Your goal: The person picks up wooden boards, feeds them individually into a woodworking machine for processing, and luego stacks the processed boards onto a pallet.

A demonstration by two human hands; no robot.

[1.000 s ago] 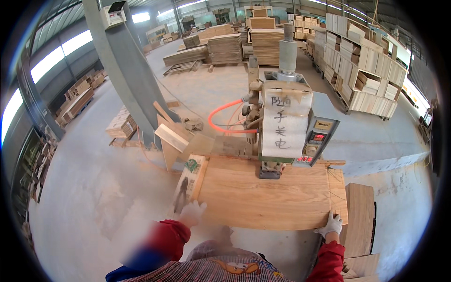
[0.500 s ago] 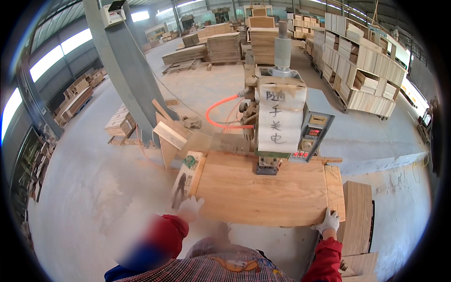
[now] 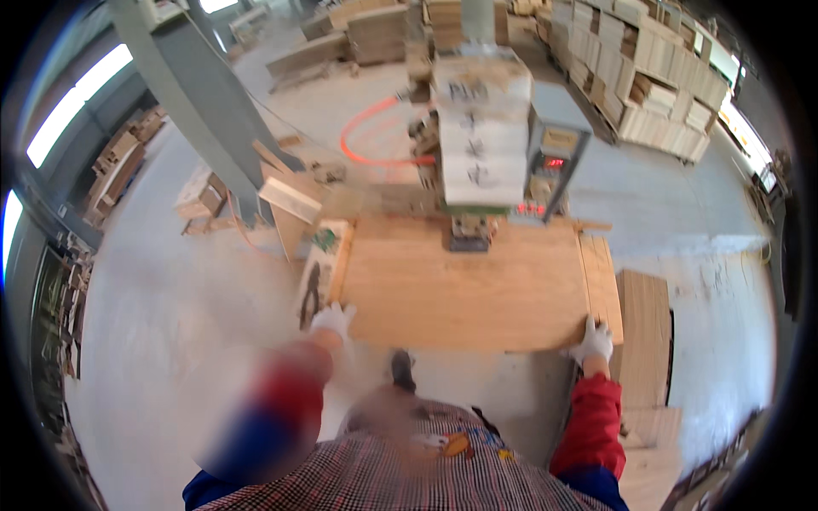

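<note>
Since a second ago the view has closed in on the machine (image 3: 486, 145), and both gloved hands have stayed at the near edge of the plywood sheet (image 3: 464, 281). The left hand (image 3: 332, 319) grips the sheet's near left corner; the right hand (image 3: 594, 342) grips its near right corner. The sheet lies flat on the tabletop, its far edge under the machine's head. Bare concrete floor (image 3: 170, 324) lies open to the left; a board stack (image 3: 643, 332) stands just right. A white sheet with dark handwriting covers the machine's front.
</note>
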